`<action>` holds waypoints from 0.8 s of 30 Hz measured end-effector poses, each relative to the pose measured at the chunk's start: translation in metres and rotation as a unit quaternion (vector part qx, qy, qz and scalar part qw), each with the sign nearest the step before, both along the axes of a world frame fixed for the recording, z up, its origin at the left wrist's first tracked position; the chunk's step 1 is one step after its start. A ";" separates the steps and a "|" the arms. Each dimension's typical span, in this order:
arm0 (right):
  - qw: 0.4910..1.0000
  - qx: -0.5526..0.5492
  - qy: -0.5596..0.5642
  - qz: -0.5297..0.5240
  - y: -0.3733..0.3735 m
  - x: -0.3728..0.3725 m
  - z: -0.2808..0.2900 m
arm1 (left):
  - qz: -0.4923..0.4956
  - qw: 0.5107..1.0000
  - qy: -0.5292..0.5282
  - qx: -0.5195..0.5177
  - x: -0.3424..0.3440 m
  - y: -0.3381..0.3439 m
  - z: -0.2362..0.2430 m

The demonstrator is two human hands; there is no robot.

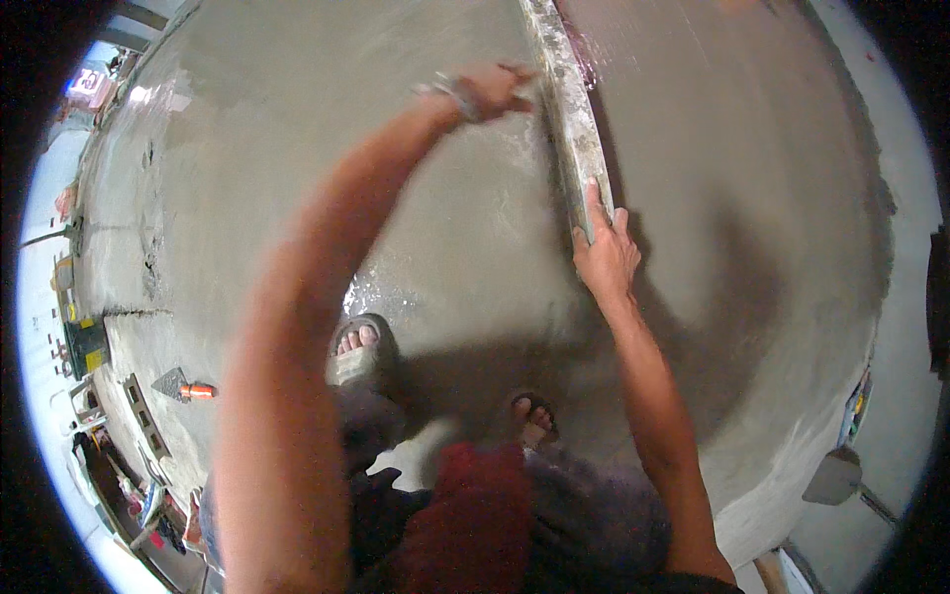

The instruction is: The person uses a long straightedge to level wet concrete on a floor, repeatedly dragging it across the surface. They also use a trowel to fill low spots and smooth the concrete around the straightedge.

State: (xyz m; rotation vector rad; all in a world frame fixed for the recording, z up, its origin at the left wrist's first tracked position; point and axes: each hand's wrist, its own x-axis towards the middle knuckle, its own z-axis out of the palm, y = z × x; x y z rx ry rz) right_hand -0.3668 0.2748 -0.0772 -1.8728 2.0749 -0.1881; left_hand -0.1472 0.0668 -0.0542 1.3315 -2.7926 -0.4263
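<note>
A long, narrow straightedge [579,124], smeared with grey mortar, lies on the wet grey cement surface [435,208] and runs to the far edge of view. My right hand [609,252] grips its near end, with the index finger stretched along the top and the thumb at the side. Farther up, my left hand [495,91] is left of the straightedge, its fingers apart and slightly blurred. Those fingertips come close to the bar's left edge; whether they touch it I cannot tell. A band circles my left wrist.
My sandalled feet stand on the cement; one sandal [361,361] shows clearly. At left lie a pointed trowel [183,386] with an orange handle and a hollow block [145,416]. A flat-bladed tool [834,477] is at the lower right. Assorted items line the left edge.
</note>
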 end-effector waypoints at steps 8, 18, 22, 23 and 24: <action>1.000 0.017 -0.017 0.001 0.011 -0.007 -0.002 | 0.075 0.948 -0.306 0.042 0.193 0.136 0.115; 1.000 0.006 -0.012 0.019 0.004 0.000 0.004 | 0.262 0.930 0.018 0.257 0.184 0.345 0.096; 0.999 0.020 -0.013 0.025 -0.002 0.006 -0.001 | 0.217 0.940 0.084 0.248 0.123 0.363 0.057; 0.999 0.015 -0.013 0.027 0.003 0.003 -0.005 | 0.174 0.945 0.050 0.270 0.119 0.365 0.056; 0.999 0.007 -0.010 0.030 0.010 -0.002 -0.006 | 0.188 0.940 0.053 0.279 0.119 0.364 0.056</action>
